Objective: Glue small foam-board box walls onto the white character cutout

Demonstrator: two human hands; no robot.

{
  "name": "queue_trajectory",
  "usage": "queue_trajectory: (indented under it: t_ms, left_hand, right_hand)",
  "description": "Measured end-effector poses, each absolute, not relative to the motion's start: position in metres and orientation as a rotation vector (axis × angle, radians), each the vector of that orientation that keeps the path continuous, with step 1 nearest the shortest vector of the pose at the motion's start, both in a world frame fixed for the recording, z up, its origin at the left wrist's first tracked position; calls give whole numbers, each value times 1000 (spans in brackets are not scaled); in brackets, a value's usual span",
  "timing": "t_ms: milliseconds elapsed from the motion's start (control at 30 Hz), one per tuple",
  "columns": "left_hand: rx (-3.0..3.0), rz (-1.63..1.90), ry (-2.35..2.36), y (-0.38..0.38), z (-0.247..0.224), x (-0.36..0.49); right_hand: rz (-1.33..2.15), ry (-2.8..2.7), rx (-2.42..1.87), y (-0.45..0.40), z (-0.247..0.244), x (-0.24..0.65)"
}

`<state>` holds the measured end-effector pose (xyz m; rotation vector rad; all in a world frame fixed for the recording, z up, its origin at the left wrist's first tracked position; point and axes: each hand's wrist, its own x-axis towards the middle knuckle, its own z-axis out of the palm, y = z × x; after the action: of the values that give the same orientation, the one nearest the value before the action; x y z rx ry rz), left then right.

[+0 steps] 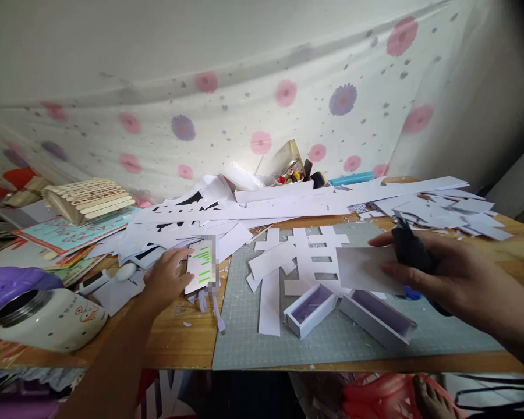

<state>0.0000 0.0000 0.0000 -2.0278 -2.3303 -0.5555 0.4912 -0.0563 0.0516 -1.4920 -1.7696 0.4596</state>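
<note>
My left hand (168, 279) is closed on the left edge of a small white phone-like device (199, 266) with green marks on its face, part of it pixelated. Between the fingers of my right hand (436, 270) is a rectangular white card (362, 267), and a black-handled tool (410, 244) lies in the same hand; its working end cannot be made out. Below the card, two open white paper boxes (312, 311) rest on the green cutting mat (253, 349). Cut white paper pieces (271, 302) with notches lie on the mat, left of the card.
A wide-mouthed white jar (65, 320) lies tilted at the left. Behind it sits a bundle of wooden sticks (89, 201). Long paper strips (288, 210) and a box of tools (273, 192) line the back; paper scraps (445, 209) are heaped at the right.
</note>
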Motion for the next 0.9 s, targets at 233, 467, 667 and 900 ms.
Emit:
queue_trajectory:
  t_ms: [233,467,667,900]
  left_hand:
    - [-2054,-682,-2293,-20,-18,-8]
    - [-1761,-902,-2293,-17,-20,-9]
    - [-1965,-895,-2081,-24,-34,29]
    - [-1901,-717,-2195,-24,-28,59]
  right_hand:
    - [497,-1747,-1539,-58,55,488]
    - [516,-1731,-1549,-60,64,485]
    - [489,-1732,-1540,-62,62,484]
    - [529,-1738,-1503,-61,64,483]
